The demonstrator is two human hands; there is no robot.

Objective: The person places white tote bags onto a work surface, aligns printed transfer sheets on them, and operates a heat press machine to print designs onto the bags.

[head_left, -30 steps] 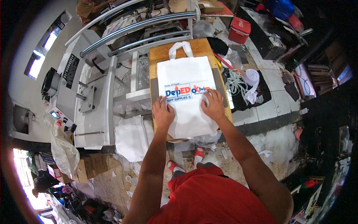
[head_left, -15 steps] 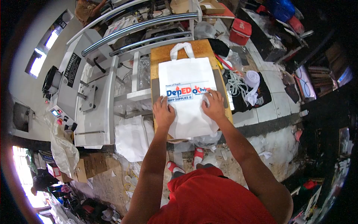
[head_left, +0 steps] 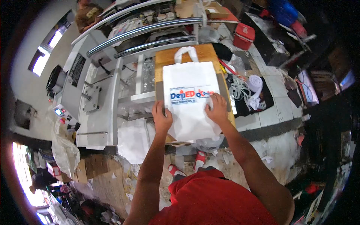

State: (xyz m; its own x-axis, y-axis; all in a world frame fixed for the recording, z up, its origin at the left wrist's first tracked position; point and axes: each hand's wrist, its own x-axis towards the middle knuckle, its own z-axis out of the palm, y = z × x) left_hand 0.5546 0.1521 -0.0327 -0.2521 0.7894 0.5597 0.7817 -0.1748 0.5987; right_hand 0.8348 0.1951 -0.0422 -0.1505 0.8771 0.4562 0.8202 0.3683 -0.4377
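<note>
A white press machine [head_left: 95, 120] fills the space to the left of a wooden board [head_left: 205, 53], with a lit control screen [head_left: 59, 111] near its front corner and shiny metal rails [head_left: 150, 29] passing beyond the board's far end. Between the machine and the person's left forearm lies a pile of white fabric [head_left: 133, 140]. On the right, just beside the board, loose white cord [head_left: 240, 92] and a rolled white strap [head_left: 255, 83] crowd together on dark cloth [head_left: 269, 98]; a red container [head_left: 244, 36] stands farther back on the tiles. A person in a brown top [head_left: 87, 15] is beyond the machine. The white bag [head_left: 190, 122] lies flat on the board, its handle loop [head_left: 186, 53] pointing away from the wearer. It looks smooth, with light shading toward the near end, and carries blue and red print [head_left: 189, 96] reading "DepED", "OK" and "SBFP SUPPLIES"; the smaller lettering is blurred. The left hand [head_left: 162, 117] is at the bag's left edge, fingers loosely bent and thumb apart, gripping nothing visible. The right hand [head_left: 217, 109] rests by the right edge near the print's end, fingers relaxed and slightly spread, with no grip on the cloth to be seen.
</note>
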